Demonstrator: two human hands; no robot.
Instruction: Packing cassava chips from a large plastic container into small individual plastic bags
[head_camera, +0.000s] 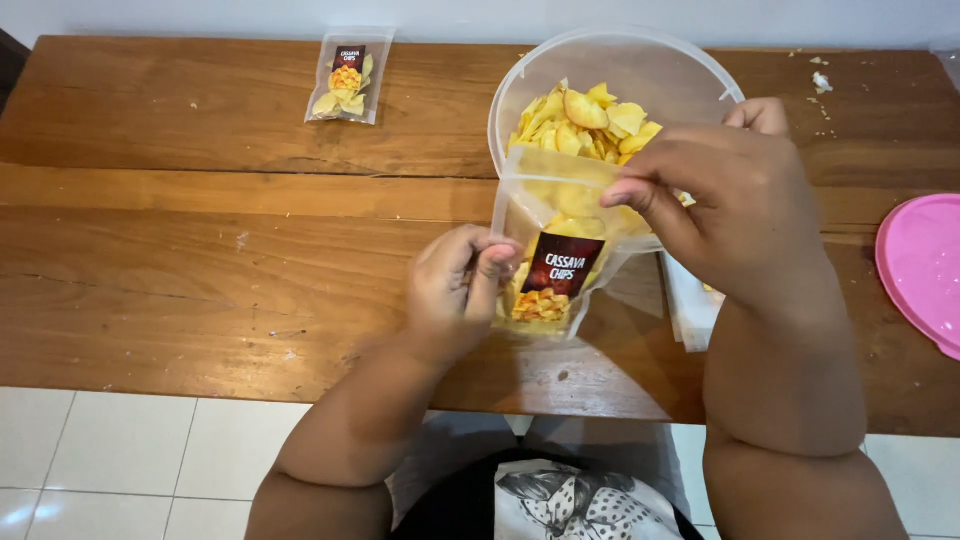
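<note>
The left hand (455, 290) pinches the side of a clear pouch (560, 255) with fingers curled shut; the right hand (735, 205) grips its open top edge between thumb and fingertips (chips inside); the plastic tub (650, 65) of chips stands just beyond the fingers.

We see a big brown wooden table (200, 250) made of long boards, with scratches and little crumbs (820, 80) on it. Behind the table is a plain pale wall (250, 15). Below the table edge, the floor (120, 450) has white square tiles with thin grey lines between them. The light is soft and even.
</note>
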